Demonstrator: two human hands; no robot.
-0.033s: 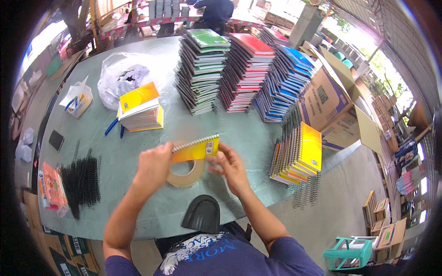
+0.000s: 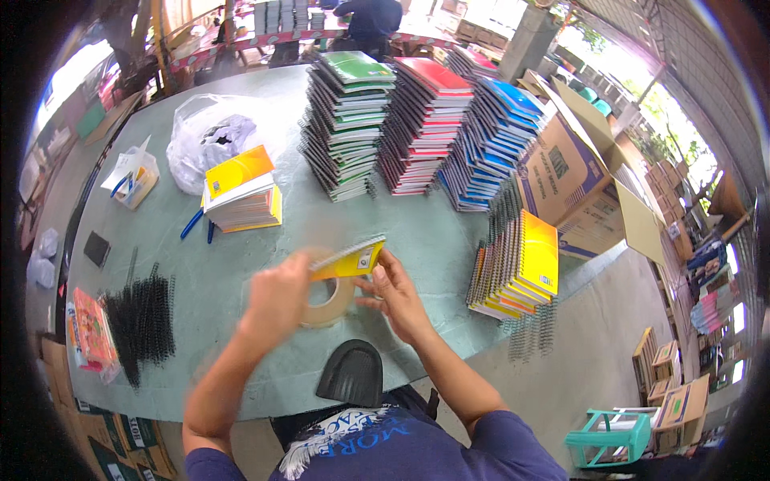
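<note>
A small yellow spiral notebook (image 2: 353, 261) is held tilted above the table, its wire coil along the upper edge. My left hand (image 2: 277, 297), smeared by motion, is closed at the notebook's left end by the coil. My right hand (image 2: 395, 295) pinches the right end between thumb and forefinger, the other fingers loosely spread. Just below the notebook lies a wide roll of tan tape (image 2: 340, 303), partly hidden by the notebook and my left hand. A stack of yellow spiral notebooks (image 2: 537, 252) with dark coils stands to the right of my right hand.
Tall stacks of green (image 2: 349, 128), red (image 2: 425, 128) and blue notebooks (image 2: 493, 148) stand far back, beside an open carton (image 2: 565, 172). Unbound yellow-covered booklets (image 2: 241, 188), blue-handled pliers (image 2: 192, 224) and a plastic bag (image 2: 188, 152) are left. Black coils (image 2: 144, 325) lie near left.
The notebook has tipped so its cover shows as a narrower strip. My left hand has shifted slightly right and is more blurred; my right hand has barely moved.
</note>
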